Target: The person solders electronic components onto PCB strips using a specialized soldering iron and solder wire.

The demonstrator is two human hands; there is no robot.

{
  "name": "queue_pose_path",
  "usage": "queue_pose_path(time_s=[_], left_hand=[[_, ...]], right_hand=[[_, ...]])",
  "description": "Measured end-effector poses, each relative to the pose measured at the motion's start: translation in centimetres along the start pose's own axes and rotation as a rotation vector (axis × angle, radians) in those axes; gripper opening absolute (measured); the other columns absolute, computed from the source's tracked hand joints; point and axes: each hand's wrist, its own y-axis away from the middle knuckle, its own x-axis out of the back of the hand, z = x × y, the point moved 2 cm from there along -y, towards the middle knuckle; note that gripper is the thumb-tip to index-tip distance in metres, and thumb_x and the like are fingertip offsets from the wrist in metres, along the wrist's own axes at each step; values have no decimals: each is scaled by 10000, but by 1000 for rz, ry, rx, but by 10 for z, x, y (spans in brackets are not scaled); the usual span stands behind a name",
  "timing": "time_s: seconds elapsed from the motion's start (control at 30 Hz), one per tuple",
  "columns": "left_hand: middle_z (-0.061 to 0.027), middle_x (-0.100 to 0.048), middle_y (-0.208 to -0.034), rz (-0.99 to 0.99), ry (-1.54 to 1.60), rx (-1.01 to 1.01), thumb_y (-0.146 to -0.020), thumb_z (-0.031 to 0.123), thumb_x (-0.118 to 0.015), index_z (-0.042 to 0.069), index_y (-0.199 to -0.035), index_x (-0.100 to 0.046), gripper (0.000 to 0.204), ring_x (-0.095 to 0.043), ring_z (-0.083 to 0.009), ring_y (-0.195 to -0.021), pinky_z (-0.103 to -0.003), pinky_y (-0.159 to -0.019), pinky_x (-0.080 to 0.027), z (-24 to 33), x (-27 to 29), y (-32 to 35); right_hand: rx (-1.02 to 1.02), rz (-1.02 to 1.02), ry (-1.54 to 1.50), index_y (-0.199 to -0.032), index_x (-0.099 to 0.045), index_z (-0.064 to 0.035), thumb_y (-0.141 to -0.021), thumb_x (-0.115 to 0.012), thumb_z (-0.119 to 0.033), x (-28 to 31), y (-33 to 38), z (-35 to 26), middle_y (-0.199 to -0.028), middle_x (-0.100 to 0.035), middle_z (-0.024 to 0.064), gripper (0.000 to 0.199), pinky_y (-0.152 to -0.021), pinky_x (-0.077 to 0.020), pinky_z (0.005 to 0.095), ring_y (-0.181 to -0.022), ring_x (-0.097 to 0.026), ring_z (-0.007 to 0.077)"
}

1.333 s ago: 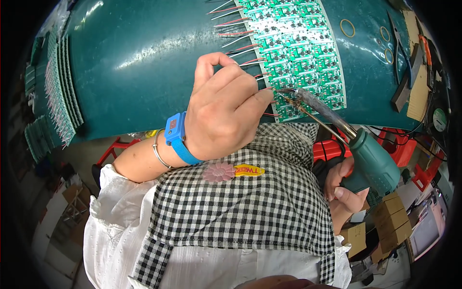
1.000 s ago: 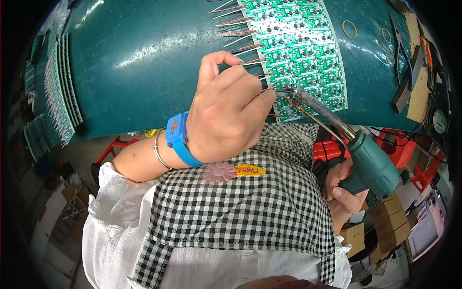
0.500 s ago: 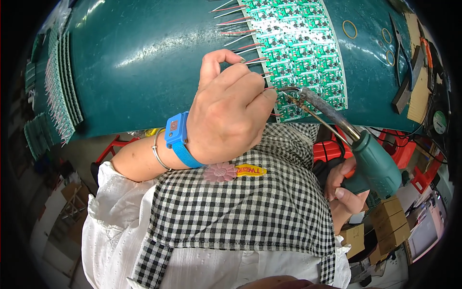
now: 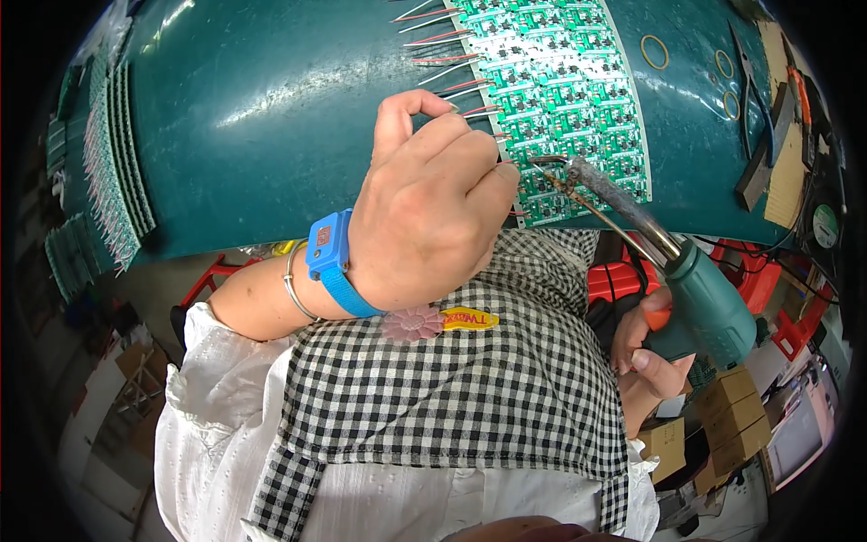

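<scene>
A panel of green circuit boards (image 4: 578,113) lies on the green work mat, with thin red, white and dark wires (image 4: 440,59) sticking out along its left edge. My left hand (image 4: 433,208) rests at the lower part of that edge, its fingers pinched at a short wire (image 4: 507,163); the fingertips are partly hidden behind the hand. In my right hand (image 4: 646,348) is a green-handled soldering gun (image 4: 709,303). Its bent tip and a thin metal feed tube (image 4: 596,212) reach over the panel's lower left, close to my left fingertips.
Stacked wired panels (image 4: 117,163) stand at the mat's left end. Rubber bands (image 4: 655,52), pliers (image 4: 750,77) and a dark bar (image 4: 768,158) lie to the right. A blue strap (image 4: 330,244) circles my left wrist. Red stools (image 4: 623,280) and cardboard boxes (image 4: 727,415) sit below.
The soldering gun's tip has shifted slightly right and up, away from my left fingertips. My left hand stays almost in place.
</scene>
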Motion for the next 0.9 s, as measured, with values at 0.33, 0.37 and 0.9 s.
queue_pose_path(time_s=[0.33, 0.37, 0.9], left_hand=[[-14, -482, -650, -16, -6, -5, -582, -60, -703, 36, -800, -685, 239, -511, -186, -612, -425, -768, -428, -1, 3, 0], [-14, -482, -650, -16, -6, -6, -582, -60, -703, 36, -800, -685, 239, -511, -186, -612, -425, -768, -428, -1, 3, 0], [-36, -451, -642, -45, -43, 16, -633, -76, -700, 45, -808, -658, 218, -502, -217, -613, -435, -829, -420, 10, 9, -14]], right_hand=[[31, -108, -53, -1067, -461, 148, -620, -631, -22, 15, -5, 7, -548, -483, 100, 507, -365, -384, 251, -390, -444, 149], [54, -172, -95, -1106, -427, 148, -645, -629, -29, 19, -7, 6, -543, -477, 94, 534, -363, -400, 261, -388, -449, 152], [649, -206, -321, -1322, -339, 83, -786, -537, -88, 38, -87, -64, -609, -412, 45, 597, -395, -417, 257, -444, -414, 127]])
